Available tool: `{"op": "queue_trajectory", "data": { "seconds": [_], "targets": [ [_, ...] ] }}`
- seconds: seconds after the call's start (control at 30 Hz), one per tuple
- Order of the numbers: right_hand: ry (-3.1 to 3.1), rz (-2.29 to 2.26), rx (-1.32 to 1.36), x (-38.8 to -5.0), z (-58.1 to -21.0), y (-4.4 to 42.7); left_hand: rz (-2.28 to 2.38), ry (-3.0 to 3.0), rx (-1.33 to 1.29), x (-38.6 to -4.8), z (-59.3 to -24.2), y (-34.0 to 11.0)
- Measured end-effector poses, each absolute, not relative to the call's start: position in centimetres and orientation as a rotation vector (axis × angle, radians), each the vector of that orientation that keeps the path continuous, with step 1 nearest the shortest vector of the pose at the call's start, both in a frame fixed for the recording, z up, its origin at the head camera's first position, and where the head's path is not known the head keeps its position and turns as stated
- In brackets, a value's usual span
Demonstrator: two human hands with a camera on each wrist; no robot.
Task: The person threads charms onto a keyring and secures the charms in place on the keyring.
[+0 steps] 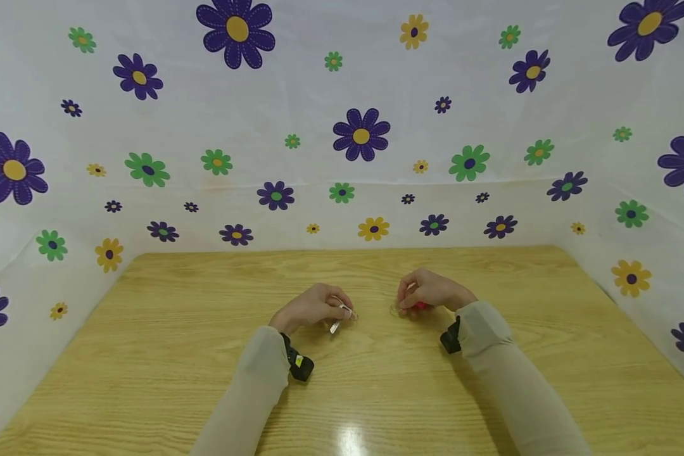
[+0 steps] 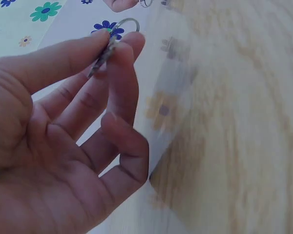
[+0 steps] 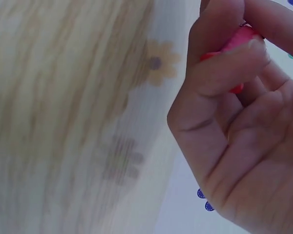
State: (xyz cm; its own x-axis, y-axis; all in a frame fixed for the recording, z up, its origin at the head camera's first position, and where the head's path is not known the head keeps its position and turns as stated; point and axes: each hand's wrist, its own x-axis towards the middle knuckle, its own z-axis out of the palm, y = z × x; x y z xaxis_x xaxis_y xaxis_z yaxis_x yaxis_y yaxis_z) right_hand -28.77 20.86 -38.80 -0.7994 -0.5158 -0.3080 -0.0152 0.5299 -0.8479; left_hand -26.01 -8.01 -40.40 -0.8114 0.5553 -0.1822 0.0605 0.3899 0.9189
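Over the middle of the wooden table [image 1: 376, 380], my left hand [image 1: 313, 305] pinches a key [image 1: 334, 327] between thumb and index finger. A thin metal ring [image 2: 128, 20] stands out past the fingertips in the left wrist view; the key is seen nearly edge-on there. To the right, my right hand [image 1: 435, 290] holds a small red keychain charm [image 3: 241, 38] in its curled fingers, which hide much of its shape. A faint metal ring [image 1: 394, 309] shows at these fingertips in the head view. A short gap lies between the two hands.
A white cloth with printed flowers [image 1: 361, 135] hangs behind the table and along both sides. Black wrist cameras [image 1: 301, 367] are strapped on both wrists, below the light sleeves' cuffs. The tabletop reflects light near its front.
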Motion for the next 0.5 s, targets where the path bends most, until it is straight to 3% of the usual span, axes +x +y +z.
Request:
{"op": "queue_trajectory", "data": {
  "seconds": [0.5],
  "targets": [
    [2.281,-1.275,-0.344,-27.7,-38.9,21.0,1.49,2.157,0.502,-25.8,-40.3,-7.5]
  ]
}}
